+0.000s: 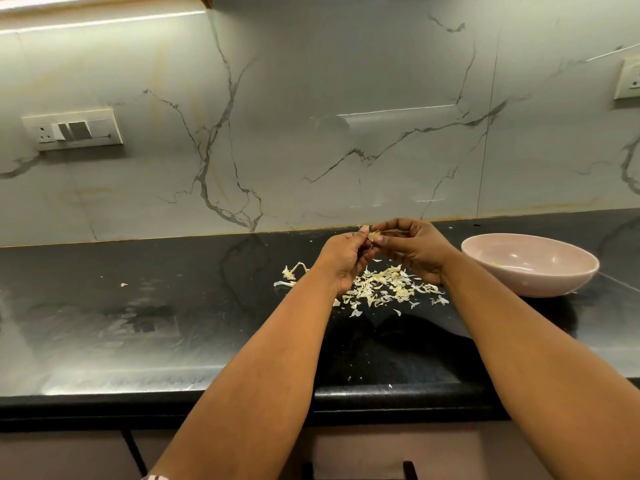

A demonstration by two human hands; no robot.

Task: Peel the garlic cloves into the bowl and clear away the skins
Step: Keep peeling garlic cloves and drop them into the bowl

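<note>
Both hands are raised above the black counter, fingertips meeting on one garlic clove (373,234) with pale skin showing. My left hand (344,256) pinches it from the left, and my right hand (414,249) pinches it from the right. Below them a scatter of garlic skins (384,285) lies on the counter, with a stem piece (290,271) at its left. A pale pink bowl (540,282) stands to the right of my right hand; a few peeled pieces (498,265) show inside it.
The black counter (173,323) runs left to right, with its front edge near me. A marble-pattern wall stands right behind the hands. A switch plate (74,129) is on the wall at left, another socket (628,79) at far right. One stray skin (124,285) lies at left.
</note>
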